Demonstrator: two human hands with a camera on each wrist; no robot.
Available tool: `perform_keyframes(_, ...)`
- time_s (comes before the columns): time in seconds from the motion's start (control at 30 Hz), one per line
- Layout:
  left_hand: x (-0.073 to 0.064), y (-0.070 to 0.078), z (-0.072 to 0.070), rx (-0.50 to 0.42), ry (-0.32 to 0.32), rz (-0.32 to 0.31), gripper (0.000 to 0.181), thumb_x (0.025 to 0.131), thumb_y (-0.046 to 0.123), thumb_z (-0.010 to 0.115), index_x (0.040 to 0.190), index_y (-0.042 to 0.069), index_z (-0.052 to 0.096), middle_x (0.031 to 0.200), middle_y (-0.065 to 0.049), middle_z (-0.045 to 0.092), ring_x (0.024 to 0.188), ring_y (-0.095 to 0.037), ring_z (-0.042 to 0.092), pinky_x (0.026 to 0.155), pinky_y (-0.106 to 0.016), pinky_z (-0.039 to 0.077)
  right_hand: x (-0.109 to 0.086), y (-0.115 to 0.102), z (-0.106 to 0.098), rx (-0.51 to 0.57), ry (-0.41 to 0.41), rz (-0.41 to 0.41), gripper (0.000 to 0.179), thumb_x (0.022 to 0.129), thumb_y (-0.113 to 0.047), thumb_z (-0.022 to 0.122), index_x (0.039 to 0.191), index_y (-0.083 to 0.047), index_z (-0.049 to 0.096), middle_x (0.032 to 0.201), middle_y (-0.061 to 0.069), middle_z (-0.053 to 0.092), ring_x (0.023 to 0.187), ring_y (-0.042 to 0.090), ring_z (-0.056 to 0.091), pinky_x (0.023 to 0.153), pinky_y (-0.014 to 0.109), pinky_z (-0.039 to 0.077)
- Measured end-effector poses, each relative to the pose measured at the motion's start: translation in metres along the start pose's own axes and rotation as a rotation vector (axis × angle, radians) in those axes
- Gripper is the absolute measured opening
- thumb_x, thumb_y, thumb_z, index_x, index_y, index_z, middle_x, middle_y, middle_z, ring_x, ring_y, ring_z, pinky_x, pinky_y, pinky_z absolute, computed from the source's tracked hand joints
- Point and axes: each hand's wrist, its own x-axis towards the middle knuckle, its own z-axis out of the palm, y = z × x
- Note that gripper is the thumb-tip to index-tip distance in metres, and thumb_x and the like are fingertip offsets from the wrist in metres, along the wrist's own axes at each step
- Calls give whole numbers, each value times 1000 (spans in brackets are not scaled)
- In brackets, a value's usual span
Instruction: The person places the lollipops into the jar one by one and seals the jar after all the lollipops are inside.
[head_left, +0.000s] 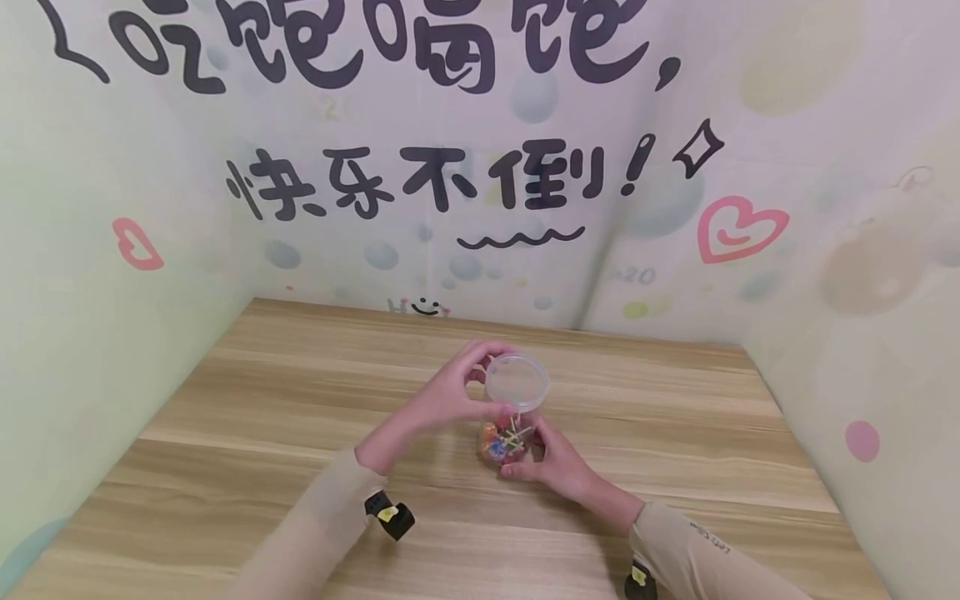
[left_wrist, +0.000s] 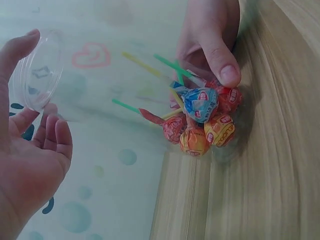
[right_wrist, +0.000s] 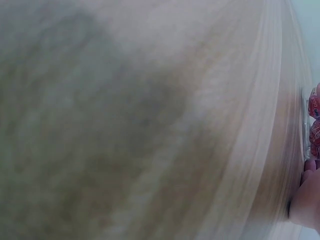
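Note:
My left hand (head_left: 453, 392) holds a clear round plastic lid (head_left: 517, 381) by its edge, thumb on one side and fingers on the other. In the left wrist view the lid (left_wrist: 56, 75) stands apart from the sweets, above their sticks. Below it, a clear plastic jar (left_wrist: 231, 150) rests on the table, gripped low at its side by my right hand (head_left: 564, 467). Wrapped lollipops (left_wrist: 200, 120) in red, orange and blue sit in the jar, with green and yellow sticks pointing up. At the right wrist view's edge show part of the right hand (right_wrist: 306, 202) and red lollipops (right_wrist: 315, 135).
The wood-grain table (head_left: 315, 367) spreads on all sides of the jar. Behind it rises a pale wall (head_left: 360, 275) printed with dark lettering, hearts and bubbles, and more pale walls flank the table. Black wrist cameras (head_left: 392, 515) sit on both sleeves.

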Motion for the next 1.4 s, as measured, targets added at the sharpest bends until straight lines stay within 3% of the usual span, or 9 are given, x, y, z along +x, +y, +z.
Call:
perform_keyframes(0.23,7,-5,-9,-44,-95,29,76,77,19,83,143,9,45,135,-14,51,117,-31,51,100,-49,50,-1,-2,-1,-12,5,4,88,76,-21,86,150,-21,38,146,6,53,136,28,48,116,50,33)
perform_keyframes(0.6,14,-7,-18,-79,-175,24,75,79,14,81,144,7,44,137,-12,52,118,-26,54,99,-56,49,0,-5,-3,-19,9,20,89,76,-22,86,150,-22,37,148,7,51,139,30,45,118,56,28)
perform_keyframes(0.77,16,-7,-20,-82,-196,17,72,80,10,79,144,9,44,136,-11,52,118,-27,54,98,-50,51,0,-4,-3,-23,9,5,90,75,-21,86,150,-22,37,147,9,51,137,31,46,118,56,29)
perform_keyframes(1.0,14,-6,-24,-74,-217,30,74,83,20,80,145,6,43,138,-17,51,119,-31,53,96,-36,53,-1,-7,-5,-3,-12,18,93,74,-19,86,151,-21,35,147,9,51,135,31,48,116,55,32)
perform_keyframes(1.2,2,-5,-33,-23,-177,-14,67,87,12,74,146,13,43,138,-10,52,116,-27,53,99,-44,51,-7,-10,-18,-87,-4,52,78,75,-27,86,141,-18,46,136,8,58,124,29,57,107,51,44)
perform_keyframes(1.4,-20,-4,-51,181,-62,-50,66,87,19,75,145,14,44,139,-10,53,118,-25,56,97,-41,52,-23,-22,-43,-271,22,-87,76,82,-29,80,144,-9,43,141,16,55,126,35,55,100,48,50)
